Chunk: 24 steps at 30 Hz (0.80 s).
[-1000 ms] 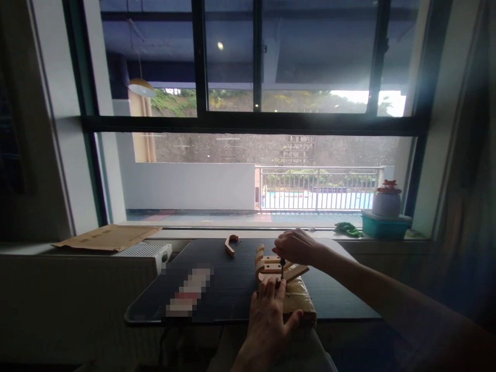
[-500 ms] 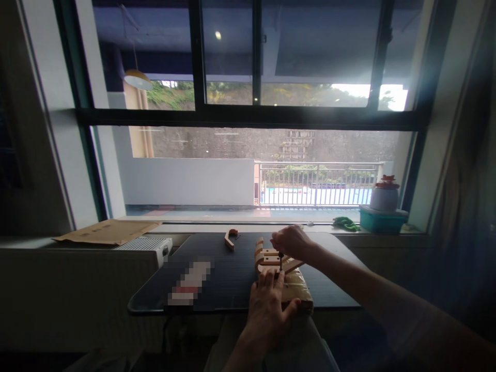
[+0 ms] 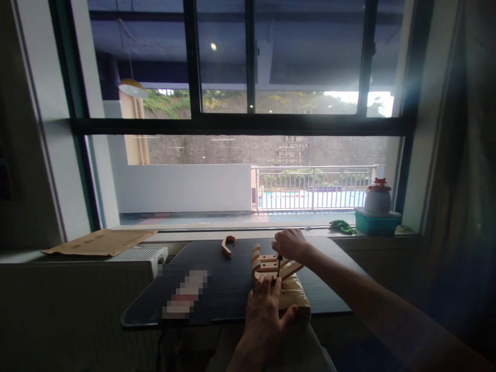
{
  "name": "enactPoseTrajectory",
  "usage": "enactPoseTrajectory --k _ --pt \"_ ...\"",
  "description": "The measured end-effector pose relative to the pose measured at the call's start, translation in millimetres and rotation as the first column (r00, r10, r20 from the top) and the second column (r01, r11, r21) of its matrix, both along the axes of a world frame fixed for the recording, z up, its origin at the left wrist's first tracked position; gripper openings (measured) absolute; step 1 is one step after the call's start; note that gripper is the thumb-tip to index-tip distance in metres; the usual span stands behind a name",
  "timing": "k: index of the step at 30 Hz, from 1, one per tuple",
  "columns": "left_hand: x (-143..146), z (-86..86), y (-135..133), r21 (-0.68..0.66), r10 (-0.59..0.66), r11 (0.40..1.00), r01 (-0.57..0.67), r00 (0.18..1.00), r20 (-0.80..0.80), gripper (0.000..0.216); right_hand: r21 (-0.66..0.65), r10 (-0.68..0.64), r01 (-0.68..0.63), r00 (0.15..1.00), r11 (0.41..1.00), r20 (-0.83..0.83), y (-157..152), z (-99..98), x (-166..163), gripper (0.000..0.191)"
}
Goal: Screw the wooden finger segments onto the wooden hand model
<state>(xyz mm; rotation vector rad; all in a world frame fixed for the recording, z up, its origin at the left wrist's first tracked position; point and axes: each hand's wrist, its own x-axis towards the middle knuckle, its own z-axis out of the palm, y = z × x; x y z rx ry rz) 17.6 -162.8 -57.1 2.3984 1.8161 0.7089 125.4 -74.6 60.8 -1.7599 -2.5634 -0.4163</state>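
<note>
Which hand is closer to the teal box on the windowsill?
Right. The right hand grips a thin tool over the wooden piece, left of the teal box; the left hand lies farther off, at the front edge of the table.

The wooden frame [image 3: 266, 263] stands on the table [image 3: 225, 305]. Behind and left of the frame lies a curved wooden piece [image 3: 227, 245]. Just before the frame lies a wrapped packet [image 3: 297, 300], partly under the left hand [image 3: 265, 315]. The right hand [image 3: 289, 244] sits over the frame's far side, a thin tool [image 3: 278, 264] in its grip. On the sill, a cardboard sheet [image 3: 101, 242] lies far left of the frame and a tub [image 3: 375, 223] far right.
</note>
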Motion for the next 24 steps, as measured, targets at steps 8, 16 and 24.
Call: enactPoseTrajectory --k 8,16,24 --pt "2 7.0 -3 -0.042 0.025 0.999 -0.025 1.0 0.001 0.067 0.038 0.37 -0.371 0.928 0.928 0.03 -9 13.9 18 0.029" --pt "2 5.4 -3 -0.039 0.008 0.999 -0.007 1.0 0.006 0.066 0.158 0.361 -0.362 0.932 0.919 0.035 -5 -3.8 30 0.03" --pt "2 2.8 -1 0.002 0.01 1.0 -0.01 1.0 -0.011 0.065 0.197 0.153 -0.143 0.988 0.97 -0.036 6 -20.3 38 0.026"
